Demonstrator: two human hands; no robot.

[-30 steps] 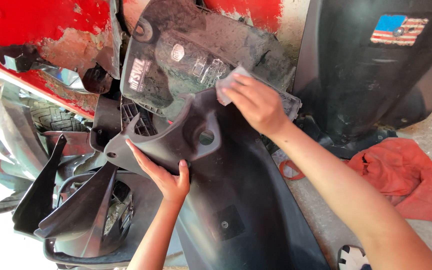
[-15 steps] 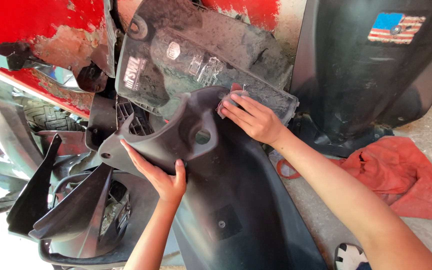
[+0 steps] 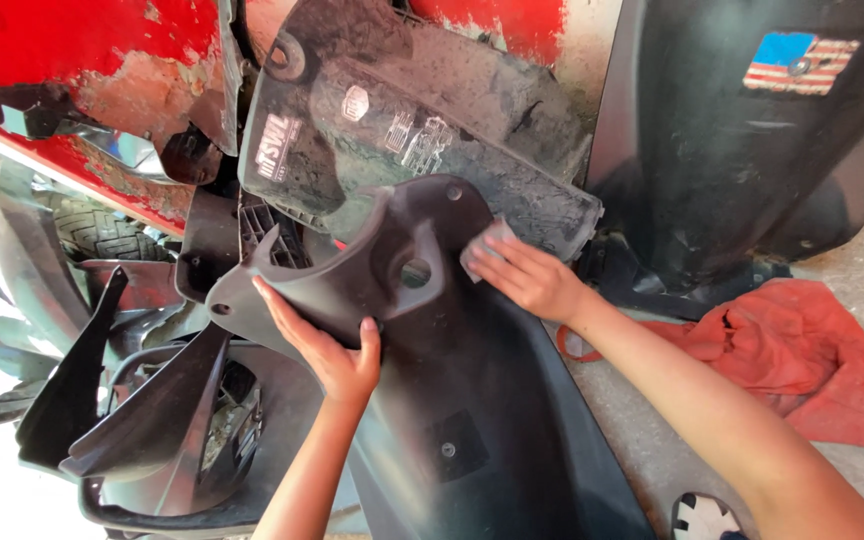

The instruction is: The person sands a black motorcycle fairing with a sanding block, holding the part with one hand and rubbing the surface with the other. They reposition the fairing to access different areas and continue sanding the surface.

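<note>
panel (image 3: pixel 472 400): matt dusty black plastic | rag (image 3: pixel 812 350): red cloth

Open floor (image 3: pixel 832 265) lies right of the panel (image 3: pixel 482 400), partly taken by a red rag (image 3: pixel 802 360). Stacked fairings (image 3: pixel 152 420) crowd the left; a dusty cover (image 3: pixel 422 130) (leaning against the red wall (image 3: pixel 42 60)) blocks above.

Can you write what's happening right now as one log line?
left hand: steadies black panel edge | right hand: presses small grey pad on panel | red cloth: on ground
</note>
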